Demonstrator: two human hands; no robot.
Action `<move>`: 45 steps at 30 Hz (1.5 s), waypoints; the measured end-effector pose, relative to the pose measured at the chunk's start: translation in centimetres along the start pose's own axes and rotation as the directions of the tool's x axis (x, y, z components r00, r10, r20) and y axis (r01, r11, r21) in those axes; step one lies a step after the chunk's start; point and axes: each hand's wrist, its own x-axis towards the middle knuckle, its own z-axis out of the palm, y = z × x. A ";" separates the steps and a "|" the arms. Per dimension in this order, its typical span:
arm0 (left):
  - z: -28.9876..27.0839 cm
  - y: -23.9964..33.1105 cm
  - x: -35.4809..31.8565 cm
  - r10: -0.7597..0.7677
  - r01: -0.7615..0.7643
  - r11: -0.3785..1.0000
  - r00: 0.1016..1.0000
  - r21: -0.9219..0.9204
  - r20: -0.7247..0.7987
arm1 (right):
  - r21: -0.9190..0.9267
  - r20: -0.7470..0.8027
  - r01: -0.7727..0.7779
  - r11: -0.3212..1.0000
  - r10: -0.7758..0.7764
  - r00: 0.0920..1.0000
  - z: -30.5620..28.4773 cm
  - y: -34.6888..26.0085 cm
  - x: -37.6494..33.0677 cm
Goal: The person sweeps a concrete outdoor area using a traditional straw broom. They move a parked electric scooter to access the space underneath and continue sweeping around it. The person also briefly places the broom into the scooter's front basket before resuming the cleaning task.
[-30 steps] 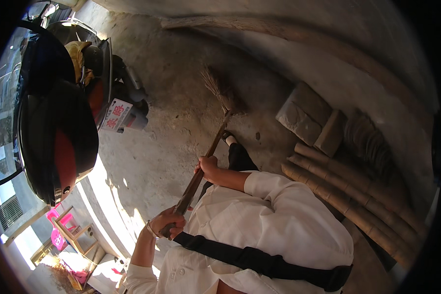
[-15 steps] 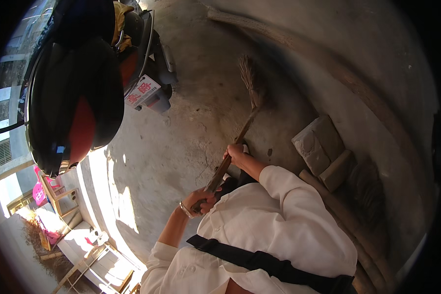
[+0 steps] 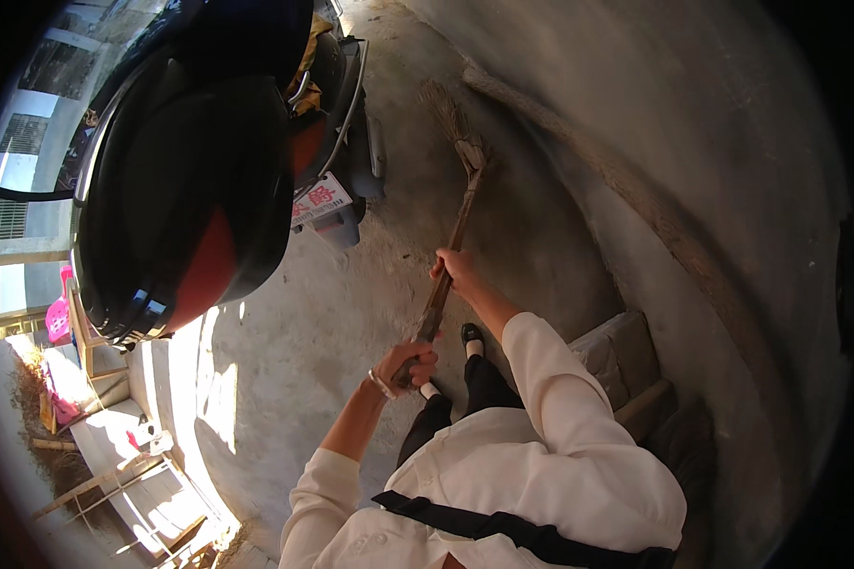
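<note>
Floor: grey concrete [image 3: 332, 322], scooter [image 3: 342, 123] parked near my broom's head.
Left hand [image 3: 408, 363]: fingers wrapped round broom [image 3: 455, 228] handle.
Right hand [image 3: 457, 268]: fingers clasp it higher.
Change: bristles now farther ahead.

Sunlit concrete floor [image 3: 285, 322] (grey wall [image 3: 693, 123]).

Bare concrete floor [image 3: 332, 313] w/ broom head [image 3: 443, 109], scooter [image 3: 346, 114] & stacked blocks [image 3: 626, 356] on it.

My left hand [image 3: 406, 363] is curled in a closed grip, low and near my body, a band at the wrist. My right hand [image 3: 455, 270] is closed in a grip farther ahead, arm extended. Both white sleeves are pushed up my forearms.
</note>
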 end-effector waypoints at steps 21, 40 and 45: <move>-1.1 -11.8 -16.0 -0.098 0.100 0.995 0.983 0.006 -0.153 | 0.262 0.064 -0.348 0.900 0.344 0.937 -0.7 12.1 -15.0; -8.2 -18.2 -12.0 0.230 -0.005 0.669 0.952 -0.743 0.200 | -0.239 -0.074 -0.421 0.875 0.416 0.906 -2.7 20.5 -9.1; -8.2 -21.5 -20.0 0.052 -0.049 0.949 0.999 -0.312 0.000 | -0.002 0.205 -0.522 0.853 0.511 0.835 -1.1 22.0 -18.5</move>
